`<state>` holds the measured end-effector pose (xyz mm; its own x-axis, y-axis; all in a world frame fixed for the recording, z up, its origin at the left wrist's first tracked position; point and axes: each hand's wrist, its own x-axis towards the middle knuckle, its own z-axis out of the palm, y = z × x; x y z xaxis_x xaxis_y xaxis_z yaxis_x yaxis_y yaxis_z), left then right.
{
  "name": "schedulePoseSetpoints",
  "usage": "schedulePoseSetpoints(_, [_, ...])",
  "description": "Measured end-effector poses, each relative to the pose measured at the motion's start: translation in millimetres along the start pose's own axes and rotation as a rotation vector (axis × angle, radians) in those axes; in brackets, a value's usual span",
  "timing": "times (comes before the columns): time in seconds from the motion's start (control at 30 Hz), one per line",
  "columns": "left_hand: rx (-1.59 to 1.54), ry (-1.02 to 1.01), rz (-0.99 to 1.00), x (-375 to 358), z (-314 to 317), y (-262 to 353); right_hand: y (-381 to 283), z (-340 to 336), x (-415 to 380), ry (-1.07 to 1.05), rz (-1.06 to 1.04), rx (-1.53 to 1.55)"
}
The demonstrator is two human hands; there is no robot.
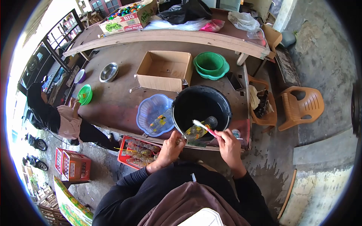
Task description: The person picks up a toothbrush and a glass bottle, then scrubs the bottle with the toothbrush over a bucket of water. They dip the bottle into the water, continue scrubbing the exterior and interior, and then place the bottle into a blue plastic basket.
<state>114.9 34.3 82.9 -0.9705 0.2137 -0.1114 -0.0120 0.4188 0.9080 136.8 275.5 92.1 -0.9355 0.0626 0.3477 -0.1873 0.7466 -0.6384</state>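
My left hand (171,148) is closed around the neck end of a clear glass bottle (193,132) with yellow markings. The bottle lies tilted over the near rim of a black bucket (223,100). In my right hand (228,146) is a pink and white toothbrush (212,132), its white head above the bottle's side. Left of the bucket sits a scalloped blue plastic basin (144,109), with another yellow-marked bottle (159,121) in it. Liquid inside the bucket is hard to make out.
An open cardboard box (160,81), green basins (215,75), a phone (234,81) and a metal bowl (109,71) are on the table. A red crate (123,155) of bottles stands below its edge. Another person (51,115) works at left beside a green bowl (89,97).
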Motion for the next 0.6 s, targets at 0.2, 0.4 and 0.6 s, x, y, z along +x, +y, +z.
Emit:
schedulePoseSetpoints(0.2, [-0.037, 0.06, 0.042, 1, 0, -4, 11, -2, 11, 0.057, 0.066, -0.151])
schedulePoseSetpoints(0.4, [-0.097, 0.109, 0.047, 3, -13, -7, 2, 15, 4, -0.019, 0.045, -0.071])
schedulePoseSetpoints(0.6, [-0.216, 0.17, 0.057, -4, -21, -15, -30, 10, 11, -0.031, -0.024, 0.027])
